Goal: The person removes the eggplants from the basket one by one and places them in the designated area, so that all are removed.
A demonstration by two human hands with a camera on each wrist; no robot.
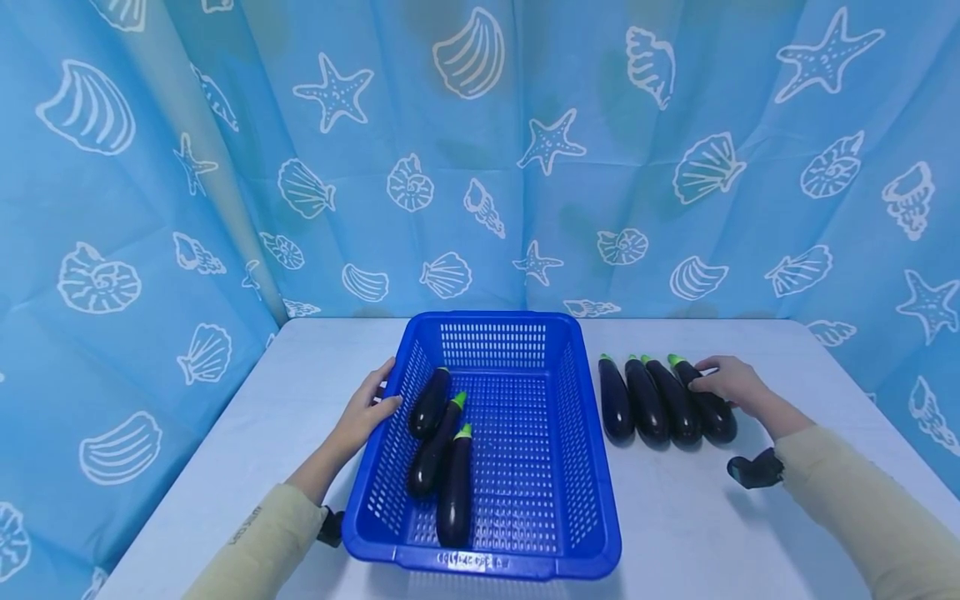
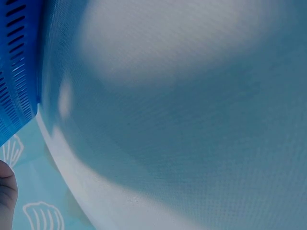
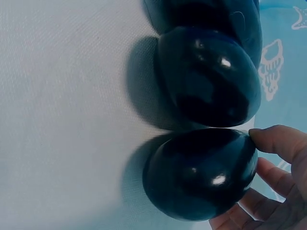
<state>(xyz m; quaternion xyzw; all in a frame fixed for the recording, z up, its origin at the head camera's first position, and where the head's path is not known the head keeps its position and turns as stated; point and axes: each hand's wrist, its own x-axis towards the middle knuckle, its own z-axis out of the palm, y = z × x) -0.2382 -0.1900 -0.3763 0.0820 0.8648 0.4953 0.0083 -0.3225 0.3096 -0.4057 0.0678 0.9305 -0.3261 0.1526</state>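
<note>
A blue perforated plastic basket (image 1: 602, 492) stands mid-table, with three dark purple eggplants (image 1: 454, 492) lying along its left side. My left hand (image 1: 358, 419) holds the basket's left rim, thumb at the top edge and fingers along the outer wall. To the right of the basket several eggplants lie side by side, green stem ends pointing away. My right hand (image 1: 738, 385) grips the outermost eggplant (image 1: 717, 421) of this row. The right wrist view shows the thumb on one side of that eggplant (image 3: 201, 175) and fingers on the other, its rounded end towards the camera.
The neighbouring eggplants (image 1: 677, 408) lie close against the gripped one. A white cloth covers the table (image 1: 675, 517). Blue curtains (image 1: 480, 167) with white shells and starfish hang behind the table and at both sides.
</note>
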